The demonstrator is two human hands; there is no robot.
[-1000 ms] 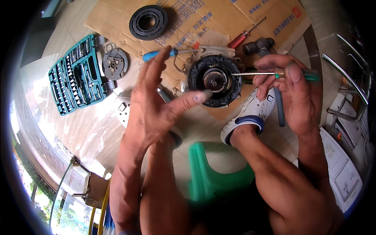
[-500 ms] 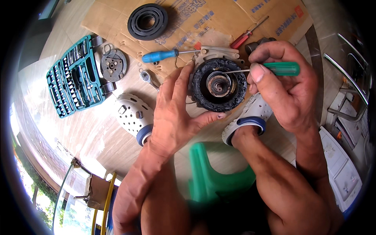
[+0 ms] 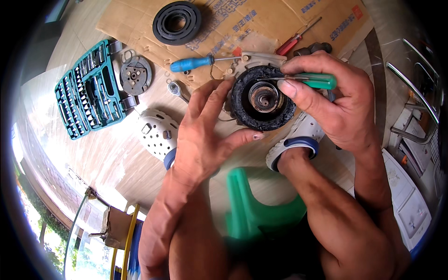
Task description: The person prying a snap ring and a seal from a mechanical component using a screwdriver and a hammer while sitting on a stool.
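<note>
Between my feet stands a metal compressor [image 3: 263, 58], its round black coil [image 3: 242, 112] facing up, with a shaft [image 3: 265, 100] in a recess at the middle. My left hand [image 3: 205, 123] steadies it from the left, fingers along its far side and thumb at the near rim. My right hand [image 3: 338, 95] pinches a green-handled screwdriver [image 3: 319, 80]. Its thin shank points left and its tip reaches the far inner edge of the coil's recess. Part of the shank is hidden by my fingers.
A blue screwdriver [image 3: 191, 64], a red screwdriver [image 3: 287, 45] and a grooved black pulley [image 3: 161, 23] lie on cardboard [image 3: 126, 21]. Left are a ratchet [image 3: 175, 88], a clutch plate [image 3: 136, 76] and a green socket set [image 3: 91, 88]. A green stool [image 3: 256, 214] stands below.
The screwdriver has shifted left and its tip has moved from beside the shaft to the recess's far edge. My right hand moved slightly left with it. The left hand keeps its hold.
</note>
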